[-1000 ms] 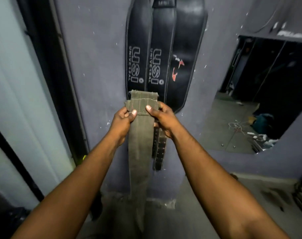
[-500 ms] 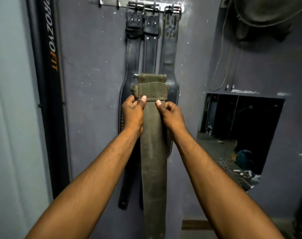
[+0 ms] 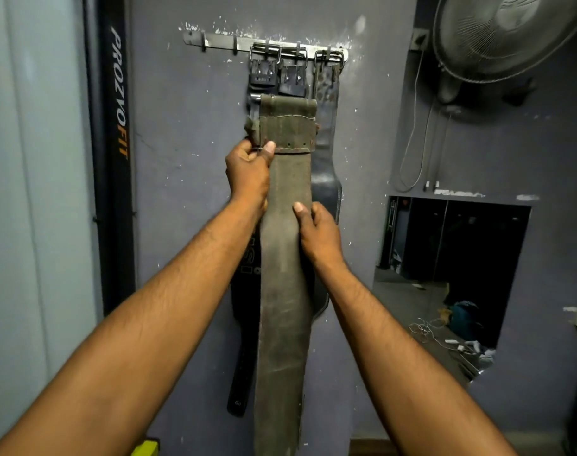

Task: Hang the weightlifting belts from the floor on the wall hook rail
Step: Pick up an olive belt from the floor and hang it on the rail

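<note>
1. The left hand (image 3: pixel 247 172) has its fingers gripping the olive belt (image 3: pixel 285 291) near the top. The right hand (image 3: pixel 318 232) has slid lower, and its fingers pinch the strap's edge.
2. The belt now sits higher, just below the hook rail (image 3: pixel 221 41) (left-end hooks free) and in front of the hung black belts (image 3: pixel 326 179). Hooking looks close.
</note>
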`<state>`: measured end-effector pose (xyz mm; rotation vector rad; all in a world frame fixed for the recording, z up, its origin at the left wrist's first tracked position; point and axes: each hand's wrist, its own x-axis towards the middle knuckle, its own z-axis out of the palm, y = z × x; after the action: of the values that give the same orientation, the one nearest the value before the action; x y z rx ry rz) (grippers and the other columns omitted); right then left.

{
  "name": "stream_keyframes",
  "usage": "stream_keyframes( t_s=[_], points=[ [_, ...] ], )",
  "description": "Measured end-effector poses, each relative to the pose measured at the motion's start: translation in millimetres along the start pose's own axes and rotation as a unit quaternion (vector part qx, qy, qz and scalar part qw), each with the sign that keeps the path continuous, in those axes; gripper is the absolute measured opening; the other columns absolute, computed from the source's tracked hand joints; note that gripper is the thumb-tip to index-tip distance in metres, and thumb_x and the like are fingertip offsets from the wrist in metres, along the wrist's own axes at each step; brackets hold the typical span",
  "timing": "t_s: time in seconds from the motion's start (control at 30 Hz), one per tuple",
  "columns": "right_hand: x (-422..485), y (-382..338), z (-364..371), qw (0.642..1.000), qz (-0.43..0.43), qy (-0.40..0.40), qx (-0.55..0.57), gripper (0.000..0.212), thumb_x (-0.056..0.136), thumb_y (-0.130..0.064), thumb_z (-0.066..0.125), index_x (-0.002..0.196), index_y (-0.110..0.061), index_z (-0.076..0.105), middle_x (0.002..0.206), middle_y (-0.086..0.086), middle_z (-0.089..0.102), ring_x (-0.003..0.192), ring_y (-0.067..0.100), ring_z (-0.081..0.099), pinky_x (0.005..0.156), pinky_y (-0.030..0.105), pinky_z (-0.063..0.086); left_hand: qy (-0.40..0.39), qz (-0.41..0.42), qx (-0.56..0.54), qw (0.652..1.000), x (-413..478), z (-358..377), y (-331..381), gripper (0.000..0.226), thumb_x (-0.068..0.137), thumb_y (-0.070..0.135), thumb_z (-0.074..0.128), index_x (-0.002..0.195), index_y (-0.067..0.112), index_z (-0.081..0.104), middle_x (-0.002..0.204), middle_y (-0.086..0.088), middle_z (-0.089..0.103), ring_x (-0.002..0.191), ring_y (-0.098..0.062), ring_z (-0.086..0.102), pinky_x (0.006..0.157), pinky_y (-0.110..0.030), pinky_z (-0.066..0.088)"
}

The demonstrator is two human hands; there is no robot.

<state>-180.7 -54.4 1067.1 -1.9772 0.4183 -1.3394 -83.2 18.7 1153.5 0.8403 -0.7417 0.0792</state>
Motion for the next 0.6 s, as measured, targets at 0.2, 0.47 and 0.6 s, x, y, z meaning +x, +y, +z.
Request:
stream_keyframes(
  t_s=[0.2,0.47,0.6],
  points=[
    [-17,7,-2,0.995,0.059,-0.064,0.052,0.034,0.098,-0.047,0.053,0.095,-0.015,0.063,0.092,-0.001,0.069,0.088,0.016,0.066,0.078,0.035,0.054,-0.014,0.003,0.008,1.0,-6,0,7,0.008,0.092,0.011,0.063,0.089,0.017,0.067,0.091,-0.006,0.076,0.085,-0.019,0.073,0.083,-0.042,0.061],
    [-53,27,-12,0.981,0.104,-0.137,0.089,0.036,0.093,-0.047,0.062,0.114,-0.018,0.065,0.107,-0.004,0.072,0.1,0.014,0.069,0.09,0.035,0.057,-0.003,0.002,0.012,1.0,-12,-5,9,0.01,0.092,0.01,0.063,0.088,0.019,0.067,0.088,-0.002,0.076,0.084,-0.017,0.073,0.083,-0.04,0.061],
    [-70,47,-5,0.992,0.073,-0.099,0.027,0.051,0.078,-0.067,0.058,0.112,-0.03,0.067,0.109,-0.009,0.074,0.102,0.011,0.07,0.095,0.046,0.056,0.014,-0.008,0.0,1.0,-9,-7,11,0.012,0.092,0.008,0.063,0.086,0.018,0.066,0.082,0.003,0.073,0.076,-0.01,0.069,0.08,-0.034,0.058]
  ],
)
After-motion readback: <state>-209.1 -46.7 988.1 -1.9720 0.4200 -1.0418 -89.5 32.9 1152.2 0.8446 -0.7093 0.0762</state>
